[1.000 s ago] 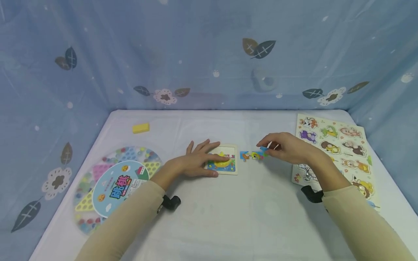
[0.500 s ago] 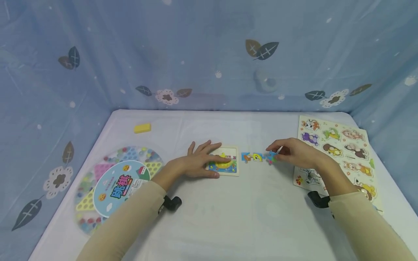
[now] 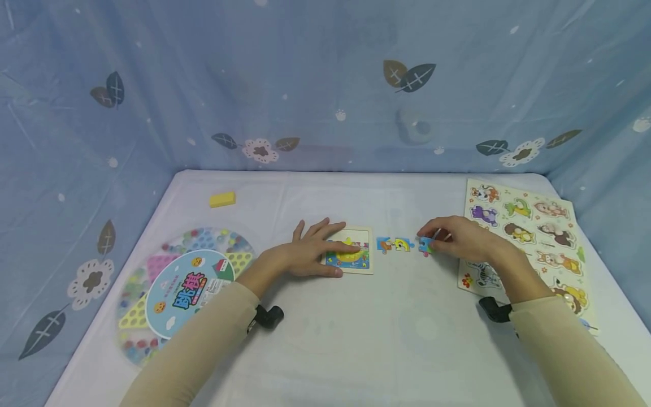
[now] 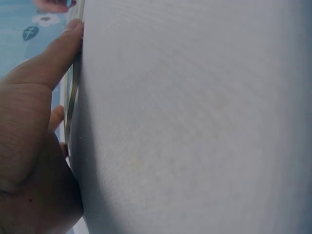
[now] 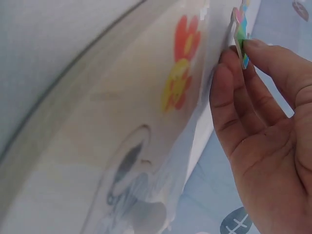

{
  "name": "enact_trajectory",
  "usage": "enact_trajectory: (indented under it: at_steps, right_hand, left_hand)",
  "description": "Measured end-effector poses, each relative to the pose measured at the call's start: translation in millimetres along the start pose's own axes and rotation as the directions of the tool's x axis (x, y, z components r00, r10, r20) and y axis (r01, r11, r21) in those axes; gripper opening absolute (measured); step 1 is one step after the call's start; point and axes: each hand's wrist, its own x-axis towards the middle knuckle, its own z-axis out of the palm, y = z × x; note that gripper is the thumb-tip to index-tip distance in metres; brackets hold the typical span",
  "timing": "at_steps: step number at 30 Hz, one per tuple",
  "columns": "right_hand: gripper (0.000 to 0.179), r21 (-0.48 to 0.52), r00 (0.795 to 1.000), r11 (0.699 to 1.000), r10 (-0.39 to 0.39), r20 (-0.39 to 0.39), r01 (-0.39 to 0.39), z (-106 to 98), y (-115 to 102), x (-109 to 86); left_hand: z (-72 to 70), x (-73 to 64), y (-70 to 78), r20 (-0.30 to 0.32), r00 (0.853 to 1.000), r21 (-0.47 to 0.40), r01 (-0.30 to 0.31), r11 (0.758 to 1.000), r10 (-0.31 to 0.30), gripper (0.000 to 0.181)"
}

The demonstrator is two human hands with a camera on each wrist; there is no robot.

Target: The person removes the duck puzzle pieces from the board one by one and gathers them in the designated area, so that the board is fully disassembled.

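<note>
Looks like a curtained-off play booth, hung with blue leaf-and-flower fabric (image 3: 315,73) around a white-covered worktop (image 3: 356,339), and set with Chinese checkers (image 3: 187,291) and an animal puzzle board (image 3: 533,247).

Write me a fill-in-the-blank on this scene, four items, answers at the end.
1. The right hand pinches a puzzle piece between its ____ and fingers.
2. Between that piece and the framed puzzle under the left hand lie ____ loose pieces.
3. The small block beyond the round game set is ____.
4. The animal board lies on the person's ____ side.

Missing words: thumb; two; yellow; right.
</note>
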Motion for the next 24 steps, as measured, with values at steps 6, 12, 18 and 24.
enact_trajectory:
  at_steps: [6, 12, 18, 24]
  right_hand:
    - [0.027, -0.008, 1.0, 1.0, 0.013, -0.022, -0.014, 2.1, 1.7, -0.1]
    - [0.028, 0.002, 0.999, 1.0, 0.024, -0.04, -0.023, 2.9, 1.9, 0.1]
    - [0.025, 0.021, 0.999, 1.0, -0.018, -0.036, 0.019, 4.4, -1.8, 2.3]
    - [0.025, 0.017, 0.999, 1.0, -0.019, -0.05, 0.02, 5.8, -4.7, 4.2]
  left_hand:
    - [-0.8, 0.5, 0.8, 0.006, 1.0, -0.007, 0.002, 1.0, -0.002, 0.063]
    - [-0.5, 1.3, 0.5, 0.002, 1.0, 0.0, 0.004, 1.0, -0.004, 0.063]
    - [-0.2, -1.2, 0.7, -0.001, 1.0, -0.014, 0.009, 1.0, -0.009, 0.063]
    - [1.6, -0.4, -1.6, -0.016, 1.0, -0.009, -0.004, 1.0, 0.004, 0.062]
